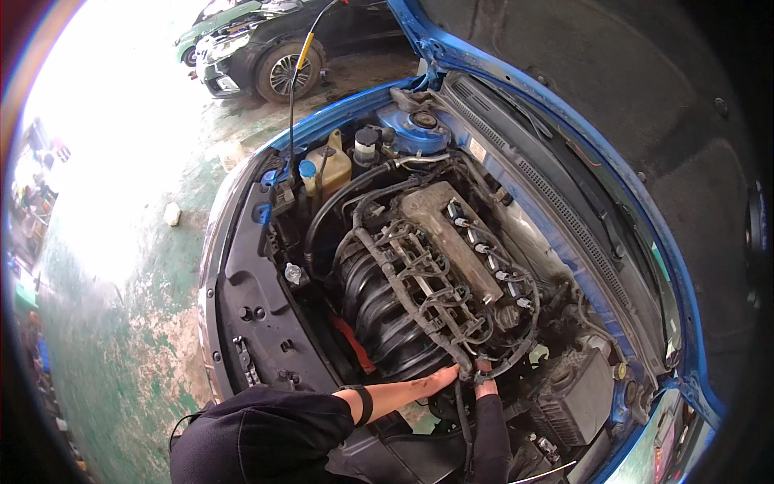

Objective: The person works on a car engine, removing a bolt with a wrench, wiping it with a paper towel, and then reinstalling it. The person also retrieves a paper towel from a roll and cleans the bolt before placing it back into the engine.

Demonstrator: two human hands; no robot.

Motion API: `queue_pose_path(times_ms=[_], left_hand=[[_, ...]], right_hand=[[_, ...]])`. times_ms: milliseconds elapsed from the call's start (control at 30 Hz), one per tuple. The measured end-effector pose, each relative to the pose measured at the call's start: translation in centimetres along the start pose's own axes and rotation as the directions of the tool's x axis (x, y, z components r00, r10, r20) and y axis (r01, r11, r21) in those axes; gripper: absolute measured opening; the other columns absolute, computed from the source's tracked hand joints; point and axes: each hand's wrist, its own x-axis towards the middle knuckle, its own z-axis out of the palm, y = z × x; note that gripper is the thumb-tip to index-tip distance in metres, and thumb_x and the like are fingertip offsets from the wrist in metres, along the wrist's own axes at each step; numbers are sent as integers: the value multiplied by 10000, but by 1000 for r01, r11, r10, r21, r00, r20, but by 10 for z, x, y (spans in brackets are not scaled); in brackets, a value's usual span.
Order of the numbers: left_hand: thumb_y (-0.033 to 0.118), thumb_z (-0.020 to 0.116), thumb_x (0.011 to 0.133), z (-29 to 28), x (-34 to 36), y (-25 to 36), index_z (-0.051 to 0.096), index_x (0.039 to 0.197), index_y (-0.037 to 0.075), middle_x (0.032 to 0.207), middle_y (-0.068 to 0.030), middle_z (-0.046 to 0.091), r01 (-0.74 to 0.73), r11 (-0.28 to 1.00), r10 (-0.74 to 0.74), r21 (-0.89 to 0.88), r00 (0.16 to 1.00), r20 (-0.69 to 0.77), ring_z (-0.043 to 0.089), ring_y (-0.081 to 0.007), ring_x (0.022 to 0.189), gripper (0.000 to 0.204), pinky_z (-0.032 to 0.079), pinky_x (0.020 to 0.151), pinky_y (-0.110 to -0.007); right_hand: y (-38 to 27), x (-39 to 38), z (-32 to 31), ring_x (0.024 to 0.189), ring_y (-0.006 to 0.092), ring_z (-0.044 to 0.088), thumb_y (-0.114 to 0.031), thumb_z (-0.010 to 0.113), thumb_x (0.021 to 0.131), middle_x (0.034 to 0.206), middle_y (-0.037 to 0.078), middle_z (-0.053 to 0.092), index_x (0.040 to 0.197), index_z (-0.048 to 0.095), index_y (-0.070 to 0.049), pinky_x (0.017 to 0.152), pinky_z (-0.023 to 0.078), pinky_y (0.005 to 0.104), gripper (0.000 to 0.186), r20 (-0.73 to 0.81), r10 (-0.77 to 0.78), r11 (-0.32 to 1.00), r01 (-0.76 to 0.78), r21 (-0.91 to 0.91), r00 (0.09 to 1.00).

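Both of my arms reach down into the engine bay of a blue car, at the near end of the engine. My left hand [443, 377] rests against the lower end of a thick black wiring harness [414, 310]; its fingertips are hidden among the wires. Just right of it, my right hand [486, 388] goes in under a bend of the harness, with its fingers out of sight. What either hand grips cannot be made out. Beside the harness lie the black ribbed intake manifold [377, 294] and the dusty engine cover [450, 234] with several grey connectors [501, 275].
A black box-shaped housing [571, 397] stands right of my right arm. The raised hood [629, 89] hangs over the far right, with a prop rod [292, 121] at the left. A coolant tank [332, 168] sits at the back. Beyond, a black car [266, 60] is parked.
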Motion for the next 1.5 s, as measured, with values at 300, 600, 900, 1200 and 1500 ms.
queue_pose_path(times_ms=[300,600,900,1200,1500], left_hand=[[254,303,992,-62,-13,49,407,1390,112,1381,-135,486,292,943,-236,-161,925,298,453,-291,1268,435,383,1004,-405],[270,320,985,-77,-16,60,404,1387,108,1360,-158,506,312,939,-243,-143,898,366,472,-318,1256,442,384,1004,-422],[332,299,1004,-18,25,-26,390,1407,110,1340,-147,524,242,968,-210,-64,925,316,453,-297,1267,469,342,1043,-390],[200,313,992,-29,16,-22,432,1354,89,1324,-157,529,285,949,-240,-137,931,274,499,-319,1207,397,395,998,-406],[118,327,957,-37,12,-3,399,1356,88,1285,-158,550,194,980,-174,-43,942,287,569,-338,1115,407,480,894,-426]], right_hand=[[-3,7,2,1038,237,556,-166,469,935,1164,99,595,1171,574,-19,873,436,363,297,13,-7,1000,7,-1,1000],[-5,11,5,1027,236,559,-167,470,934,1155,98,597,1165,576,-19,865,439,363,294,28,-22,1000,22,-3,999],[-4,7,1,1017,235,561,-167,470,933,1146,96,600,1158,578,-18,857,442,364,290,19,-14,1000,14,2,1000],[-7,12,3,1007,233,564,-167,471,932,1137,95,602,1152,580,-18,849,444,364,287,23,-26,1000,26,8,999],[-7,12,3,996,232,567,-167,471,931,1128,94,605,1145,582,-18,841,447,364,283,25,-16,1000,16,3,1000]])
